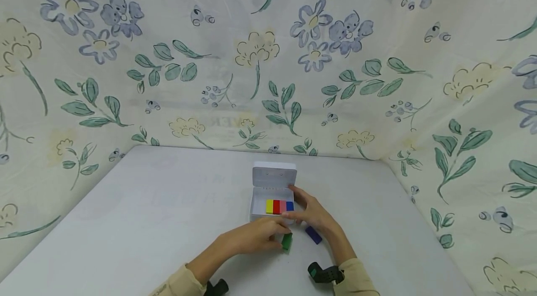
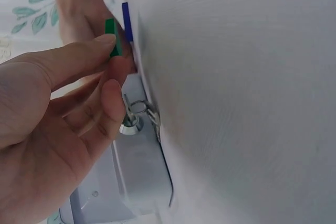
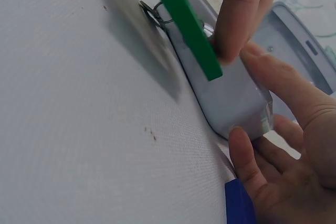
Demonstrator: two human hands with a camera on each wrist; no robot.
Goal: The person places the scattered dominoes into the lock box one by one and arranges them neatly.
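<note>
A green block (image 1: 287, 241) is pinched between the thumb and fingertip of my left hand (image 1: 258, 236), just in front of a light grey box (image 1: 257, 203). My right hand (image 1: 312, 212) holds the right end of that box, its thumb on the front corner and its fingers along the side. Inside the box, yellow (image 1: 269, 206), red (image 1: 276, 207), pink (image 1: 283, 206) and blue (image 1: 290, 205) blocks stand in a row toward the right. Its lid (image 1: 274, 176) is raised. On the front, a lock (image 2: 131, 126) carries keys (image 2: 152, 114), seen in the left wrist view.
A dark blue block (image 1: 313, 235) lies on the white table (image 1: 176, 203), near the base of my right hand. Behind the table hangs a floral cloth (image 1: 235, 53), which also runs along both sides.
</note>
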